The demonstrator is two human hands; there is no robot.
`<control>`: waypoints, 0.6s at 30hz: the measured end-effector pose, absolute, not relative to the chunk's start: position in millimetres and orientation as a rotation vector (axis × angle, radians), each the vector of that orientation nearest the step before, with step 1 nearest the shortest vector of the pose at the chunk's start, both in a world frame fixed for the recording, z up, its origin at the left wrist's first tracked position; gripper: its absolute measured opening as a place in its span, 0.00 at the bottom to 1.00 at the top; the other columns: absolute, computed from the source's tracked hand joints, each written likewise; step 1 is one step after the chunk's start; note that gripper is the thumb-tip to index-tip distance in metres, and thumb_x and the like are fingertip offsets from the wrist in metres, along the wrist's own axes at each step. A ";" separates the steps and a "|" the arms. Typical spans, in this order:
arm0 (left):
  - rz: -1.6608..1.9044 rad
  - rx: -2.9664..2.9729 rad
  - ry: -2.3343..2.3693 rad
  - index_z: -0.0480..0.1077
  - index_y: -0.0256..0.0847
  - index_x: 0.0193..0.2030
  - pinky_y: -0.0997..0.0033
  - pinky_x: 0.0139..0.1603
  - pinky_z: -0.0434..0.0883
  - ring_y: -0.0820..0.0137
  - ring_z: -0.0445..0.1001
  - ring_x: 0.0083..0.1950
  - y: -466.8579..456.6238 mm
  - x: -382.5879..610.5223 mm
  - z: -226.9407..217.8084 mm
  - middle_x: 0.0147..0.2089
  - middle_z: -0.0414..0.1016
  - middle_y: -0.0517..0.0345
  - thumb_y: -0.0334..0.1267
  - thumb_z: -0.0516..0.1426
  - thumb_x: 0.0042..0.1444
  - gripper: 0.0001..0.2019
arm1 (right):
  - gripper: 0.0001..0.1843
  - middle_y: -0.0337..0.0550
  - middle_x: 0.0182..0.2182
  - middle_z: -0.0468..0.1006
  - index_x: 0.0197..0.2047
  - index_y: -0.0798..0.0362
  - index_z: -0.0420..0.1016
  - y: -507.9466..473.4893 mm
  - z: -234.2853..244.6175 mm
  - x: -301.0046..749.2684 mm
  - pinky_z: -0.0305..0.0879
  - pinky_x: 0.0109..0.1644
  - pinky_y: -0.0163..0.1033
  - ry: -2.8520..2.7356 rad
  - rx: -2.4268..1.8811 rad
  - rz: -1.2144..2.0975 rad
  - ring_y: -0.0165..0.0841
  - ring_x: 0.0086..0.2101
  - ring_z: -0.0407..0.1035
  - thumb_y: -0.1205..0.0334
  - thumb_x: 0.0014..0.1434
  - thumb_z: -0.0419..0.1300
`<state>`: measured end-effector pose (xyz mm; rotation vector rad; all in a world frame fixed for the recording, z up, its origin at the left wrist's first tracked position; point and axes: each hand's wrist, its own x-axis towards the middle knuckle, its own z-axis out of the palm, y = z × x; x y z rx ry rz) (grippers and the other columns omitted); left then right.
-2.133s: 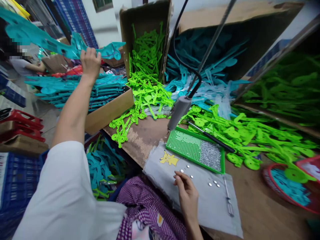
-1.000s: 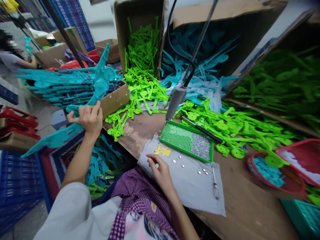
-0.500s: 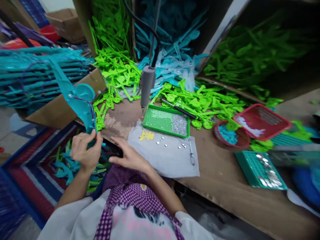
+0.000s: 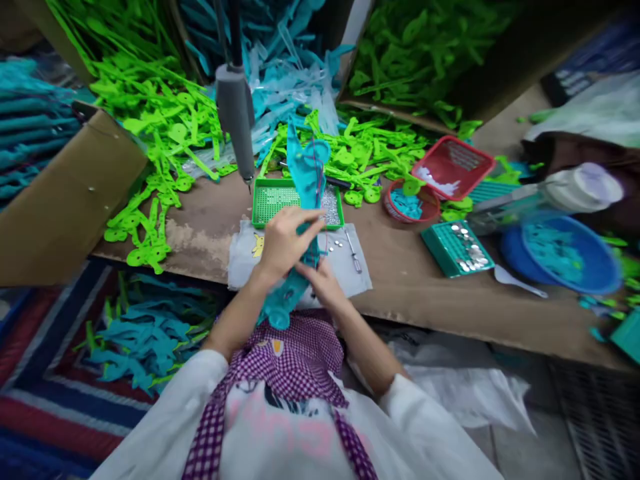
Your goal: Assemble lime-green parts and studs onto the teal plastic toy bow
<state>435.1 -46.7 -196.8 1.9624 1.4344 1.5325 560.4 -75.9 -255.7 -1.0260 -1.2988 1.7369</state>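
A long turquoise plastic shell (image 4: pixel 309 175) with thin dark and reddish wires is held over the table's front edge, pointing away from me. My left hand (image 4: pixel 285 241) grips its middle from the left, fingers bent across the top. From the right, my right hand (image 4: pixel 324 281) closes on the lower part, its thumb against the shell; some fingers are hidden. Behind the shell lies a green tray (image 4: pixel 257 212) of small metal pieces, partly covered. Under it a grey cloth (image 4: pixel 361 279) carries small round silver discs and a small screwdriver (image 4: pixel 355 257).
A grey electric screwdriver (image 4: pixel 235 113) hangs left of the tray. Bright green plastic parts (image 4: pixel 175 133) heap along the back. At right stand a red basket (image 4: pixel 475 157), a teal box (image 4: pixel 440 250) with silver discs and a blue basin (image 4: pixel 515 250). A cardboard box (image 4: pixel 65 200) is at left.
The turquoise shell has come from the left side to in front of me, in my left hand. My right hand, empty before, now holds it too. The view has turned right.
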 end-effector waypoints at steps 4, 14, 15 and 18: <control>1.488 1.905 1.389 0.61 0.56 0.66 0.49 0.59 0.68 0.56 0.67 0.63 -7.6 436.0 -218.7 0.62 0.67 0.50 0.54 0.60 0.58 0.30 | 0.17 0.35 0.24 0.76 0.38 0.51 0.72 -28.9 -255.6 579.8 0.71 0.30 0.36 -1.114 -1.141 1.516 0.31 0.26 0.72 0.47 0.52 0.64; 0.757 1.638 1.098 0.69 0.41 0.55 0.47 0.50 0.74 0.53 0.76 0.48 -50.8 408.7 -278.4 0.48 0.77 0.50 0.56 0.64 0.48 0.31 | 0.23 0.40 0.30 0.77 0.40 0.50 0.71 2.3 -251.5 599.1 0.71 0.33 0.40 -1.467 -1.222 1.400 0.35 0.32 0.73 0.40 0.52 0.64; 0.782 1.637 1.123 0.70 0.42 0.54 0.47 0.50 0.73 0.54 0.76 0.47 -47.4 408.9 -278.2 0.47 0.77 0.51 0.56 0.65 0.48 0.30 | 0.24 0.40 0.30 0.77 0.41 0.50 0.71 3.1 -250.8 604.6 0.70 0.32 0.39 -1.594 -1.232 1.373 0.34 0.31 0.72 0.41 0.51 0.66; 0.848 1.658 1.219 0.70 0.41 0.50 0.52 0.49 0.72 0.56 0.76 0.45 -32.4 406.5 -280.8 0.45 0.78 0.50 0.54 0.65 0.48 0.26 | 0.22 0.40 0.27 0.76 0.39 0.53 0.73 -5.0 -252.5 622.6 0.68 0.32 0.38 -1.818 -1.182 1.499 0.31 0.29 0.71 0.43 0.51 0.66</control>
